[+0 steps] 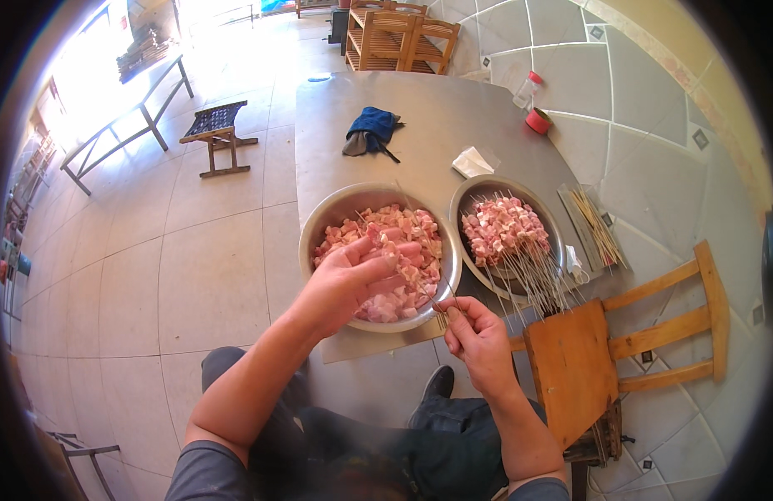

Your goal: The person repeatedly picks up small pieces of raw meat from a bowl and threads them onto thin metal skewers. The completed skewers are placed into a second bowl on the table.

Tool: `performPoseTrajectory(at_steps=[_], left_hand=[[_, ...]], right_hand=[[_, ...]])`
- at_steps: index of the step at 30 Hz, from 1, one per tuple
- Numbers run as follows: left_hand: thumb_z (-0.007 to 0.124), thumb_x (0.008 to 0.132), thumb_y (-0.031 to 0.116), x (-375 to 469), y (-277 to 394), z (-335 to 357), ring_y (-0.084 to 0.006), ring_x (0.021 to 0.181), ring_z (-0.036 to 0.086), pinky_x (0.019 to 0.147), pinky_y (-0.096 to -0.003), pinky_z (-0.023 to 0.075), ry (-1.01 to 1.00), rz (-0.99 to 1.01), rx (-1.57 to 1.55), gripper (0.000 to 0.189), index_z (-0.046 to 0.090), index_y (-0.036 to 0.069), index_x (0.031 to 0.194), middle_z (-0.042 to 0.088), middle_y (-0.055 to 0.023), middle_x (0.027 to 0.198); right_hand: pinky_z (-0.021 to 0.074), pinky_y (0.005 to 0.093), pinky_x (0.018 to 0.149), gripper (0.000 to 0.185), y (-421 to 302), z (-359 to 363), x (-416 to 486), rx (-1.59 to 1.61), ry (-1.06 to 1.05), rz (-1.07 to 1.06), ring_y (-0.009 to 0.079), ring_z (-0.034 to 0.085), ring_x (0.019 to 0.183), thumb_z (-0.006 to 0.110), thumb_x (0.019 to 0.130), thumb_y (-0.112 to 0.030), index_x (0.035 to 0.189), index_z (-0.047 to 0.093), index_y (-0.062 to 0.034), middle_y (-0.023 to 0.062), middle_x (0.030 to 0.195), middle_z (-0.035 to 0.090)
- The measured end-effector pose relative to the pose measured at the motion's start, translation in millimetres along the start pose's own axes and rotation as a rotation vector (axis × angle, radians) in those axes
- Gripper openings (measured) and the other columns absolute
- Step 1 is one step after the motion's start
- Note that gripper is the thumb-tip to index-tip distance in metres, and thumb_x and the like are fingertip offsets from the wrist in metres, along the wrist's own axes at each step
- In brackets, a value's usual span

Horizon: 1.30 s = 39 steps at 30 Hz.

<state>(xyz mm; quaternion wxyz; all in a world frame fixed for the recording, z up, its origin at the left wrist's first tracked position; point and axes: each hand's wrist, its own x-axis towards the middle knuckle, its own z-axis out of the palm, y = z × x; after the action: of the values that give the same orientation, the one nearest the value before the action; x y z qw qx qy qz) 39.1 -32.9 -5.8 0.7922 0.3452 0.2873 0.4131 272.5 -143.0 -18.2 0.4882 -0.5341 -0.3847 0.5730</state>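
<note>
My left hand is over a steel bowl of diced raw meat, its fingers spread around the meat on a thin skewer. Whether those fingers grip the meat is unclear. Several pieces of threaded meat run along that skewer, which slants down to my right hand. Thumb and fingers of the right hand pinch the skewer's lower end beside the bowl's near rim, with more thin skewers at the same hand. To the right, a second steel bowl holds a heap of finished meat skewers, their bare ends pointing towards me.
Both bowls stand on a metal-topped table. On it lie a blue and grey cloth item, white tissues, a red roll, a red-capped clear container and wooden sticks. A wooden chair stands close on my right.
</note>
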Motion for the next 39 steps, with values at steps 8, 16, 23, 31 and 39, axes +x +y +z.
performPoseTrajectory(at_steps=[8, 16, 23, 31, 39], left_hand=[[0.062, 0.116, 0.014, -2, -7, 2, -0.0224, 0.134, 0.071, 0.111, -0.0361, 0.0602, -0.044, -0.008, 0.057, 0.045, 0.057, -0.002, 0.157, 0.07, -0.0155, 0.149], [0.056, 0.118, 0.017, 0, -7, -3, -0.0277, 0.14, 0.068, 0.116, -0.0409, 0.0577, -0.067, -0.015, 0.006, 0.049, 0.049, -0.002, 0.164, 0.066, -0.0201, 0.155], [0.061, 0.116, 0.018, 0, 11, -12, -0.0278, 0.141, 0.066, 0.114, -0.0394, 0.0582, -0.062, 0.07, 0.315, 0.052, 0.049, -0.002, 0.163, 0.063, -0.0181, 0.158], [0.059, 0.112, 0.005, 7, 4, -31, -0.0231, 0.135, 0.07, 0.112, -0.0366, 0.0571, 0.062, 0.225, 0.801, 0.039, 0.061, -0.004, 0.15, 0.071, -0.0138, 0.145], [0.065, 0.102, 0.002, -2, 8, -35, -0.0259, 0.109, 0.079, 0.092, -0.0374, 0.0643, 0.188, 0.432, 1.113, 0.033, 0.073, -0.003, 0.134, 0.079, -0.0197, 0.119]], right_hand=[[0.0315, 0.0187, 0.052, 0.02, 0, 1, -1, 0.058, 0.006, 0.011, 0.0026, 0.05, 0.063, 0.065, 0.116, -0.019, 0.126, 0.074, -0.0043, -0.0041, 0.075, 0.058], [0.0303, 0.0189, 0.052, 0.02, 0, 3, 0, 0.077, 0.011, 0.013, 0.0025, 0.049, 0.062, 0.065, 0.116, -0.019, 0.127, 0.073, -0.0049, -0.0041, 0.073, 0.058], [0.0345, 0.0194, 0.057, 0.02, -16, -19, 0, 0.009, 0.135, -0.166, 0.0032, 0.05, 0.065, 0.063, 0.117, -0.017, 0.128, 0.073, -0.0047, -0.0025, 0.077, 0.061], [0.0532, 0.0316, 0.074, 0.017, -47, -93, 26, -0.772, 0.723, -0.588, 0.0142, 0.064, 0.077, 0.066, 0.113, -0.015, 0.121, 0.079, -0.0065, 0.003, 0.079, 0.072], [0.0569, 0.0424, 0.085, 0.02, -44, -140, 40, -1.239, 1.006, -0.812, 0.0312, 0.068, 0.095, 0.064, 0.11, -0.014, 0.121, 0.079, -0.0058, 0.0125, 0.11, 0.079]])
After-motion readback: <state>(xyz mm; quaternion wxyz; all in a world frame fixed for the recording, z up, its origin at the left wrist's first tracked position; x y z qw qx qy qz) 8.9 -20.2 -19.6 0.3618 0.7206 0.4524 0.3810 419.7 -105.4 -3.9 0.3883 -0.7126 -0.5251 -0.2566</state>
